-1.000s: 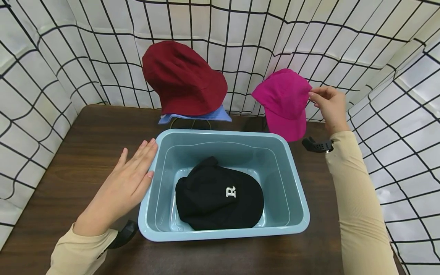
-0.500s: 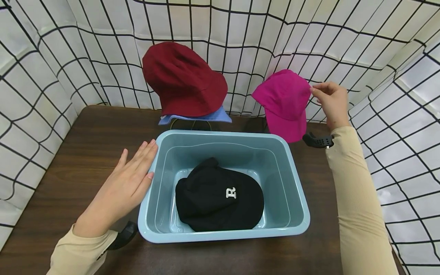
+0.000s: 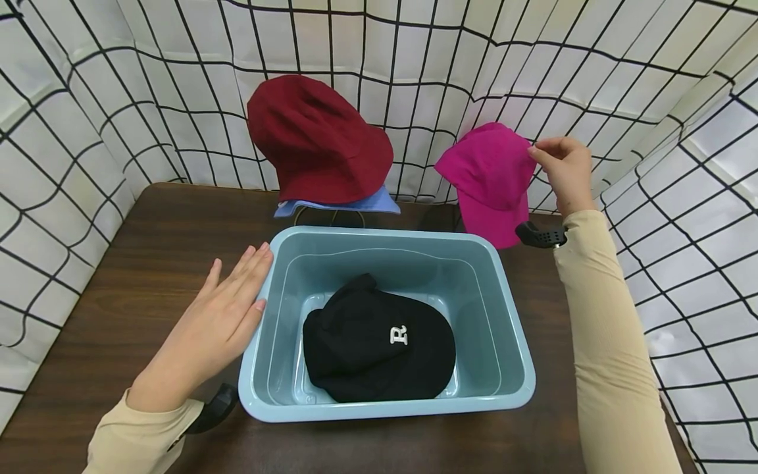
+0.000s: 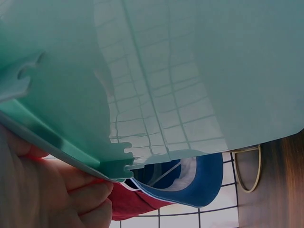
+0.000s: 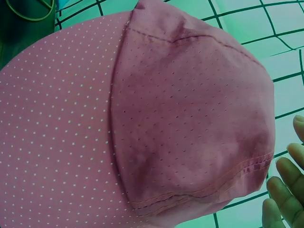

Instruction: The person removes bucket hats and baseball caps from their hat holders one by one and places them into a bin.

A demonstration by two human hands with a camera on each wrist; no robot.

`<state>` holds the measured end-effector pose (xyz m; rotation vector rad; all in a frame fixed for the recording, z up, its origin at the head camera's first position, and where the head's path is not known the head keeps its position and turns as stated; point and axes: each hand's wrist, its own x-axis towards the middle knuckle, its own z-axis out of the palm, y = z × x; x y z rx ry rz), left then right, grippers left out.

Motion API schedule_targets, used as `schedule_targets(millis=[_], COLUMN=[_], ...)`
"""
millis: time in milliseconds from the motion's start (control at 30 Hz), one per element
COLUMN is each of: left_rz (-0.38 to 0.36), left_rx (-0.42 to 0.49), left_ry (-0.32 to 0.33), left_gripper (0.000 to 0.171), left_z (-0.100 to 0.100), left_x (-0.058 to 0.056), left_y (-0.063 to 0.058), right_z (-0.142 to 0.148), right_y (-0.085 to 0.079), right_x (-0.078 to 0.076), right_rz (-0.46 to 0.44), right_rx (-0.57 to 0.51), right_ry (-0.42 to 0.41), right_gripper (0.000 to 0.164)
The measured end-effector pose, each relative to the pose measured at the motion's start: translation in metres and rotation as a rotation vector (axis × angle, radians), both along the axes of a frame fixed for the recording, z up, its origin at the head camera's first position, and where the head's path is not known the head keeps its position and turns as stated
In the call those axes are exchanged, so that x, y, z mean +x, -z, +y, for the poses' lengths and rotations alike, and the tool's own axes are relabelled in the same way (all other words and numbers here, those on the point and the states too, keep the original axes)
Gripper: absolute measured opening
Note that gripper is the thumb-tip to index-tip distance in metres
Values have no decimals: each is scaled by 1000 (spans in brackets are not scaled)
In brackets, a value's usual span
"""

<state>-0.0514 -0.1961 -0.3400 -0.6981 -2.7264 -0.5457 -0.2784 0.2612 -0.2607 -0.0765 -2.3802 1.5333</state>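
A black cap (image 3: 379,349) with a white letter R lies in a light-blue plastic basin (image 3: 385,415). My left hand (image 3: 207,322) rests with straight fingers along the basin's left rim; its curved underside fingers show in the left wrist view. At the back right a pink cap (image 3: 494,171) stands raised, brim down. My right hand (image 3: 565,164) has thumb and forefinger close together at that cap's right edge. In the right wrist view the fingertips (image 5: 280,190) lie beside the cap edge; whether they pinch fabric is unclear.
Behind the basin, a dark red bucket hat (image 3: 320,141) sits over a blue hat (image 3: 381,201) on a wire stand (image 3: 328,210). Black wire grid panels (image 3: 414,85) backed with white enclose the brown wooden table (image 3: 172,230).
My right hand has shifted slightly left and up along the pink cap's edge. The left hand, basin and hats hold their places.
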Motion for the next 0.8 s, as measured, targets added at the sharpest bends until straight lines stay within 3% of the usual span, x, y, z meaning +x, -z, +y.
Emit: schedule_targets(millis=[167, 533, 800], left_rz=[2, 5, 5], left_rx=[4, 1, 1], left_ry=[-1, 1, 3], left_gripper=[59, 59, 59], left_z=[0, 1, 1], left_x=[0, 0, 0], left_y=[0, 1, 0], right_z=[1, -4, -9], right_y=[6, 12, 14], right_x=[-1, -2, -4], right_rz=[-18, -101, -94], right_rx=[-1, 40, 50], right_ry=[-15, -8, -23], right_gripper=[15, 43, 49])
